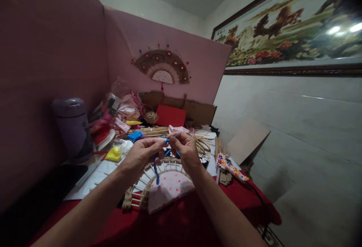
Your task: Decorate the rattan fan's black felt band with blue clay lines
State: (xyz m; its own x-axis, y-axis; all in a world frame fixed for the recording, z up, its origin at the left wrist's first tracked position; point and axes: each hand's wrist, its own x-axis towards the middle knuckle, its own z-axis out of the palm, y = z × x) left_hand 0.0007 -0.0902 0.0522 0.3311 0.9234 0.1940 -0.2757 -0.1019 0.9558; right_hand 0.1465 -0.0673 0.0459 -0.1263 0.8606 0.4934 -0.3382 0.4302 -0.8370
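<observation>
Both hands meet in the air over a half-round woven fan [144, 188]. My left hand [147, 151] pinches a blue clay strand [156, 171], whose tail hangs down over the fan's pale, pink-spotted centre [169, 186]. At the other end, the fingertips of my right hand [183, 147] are closed on the same strand. Thin sticks radiate from the fan's centre, with twine woven through them at the lower left. Black patches with white and blue shapes lie behind my fingers, partly hidden by them.
Left of my hands lie blue clay [135, 136], yellow clay [113, 154] and a purple flask [72, 128]. A flower-patterned glue gun [232, 167] rests at right, near the red cloth's edge [266, 205]. Behind are a twine ball [151, 117], red card [171, 116] and a finished-looking fan [161, 66].
</observation>
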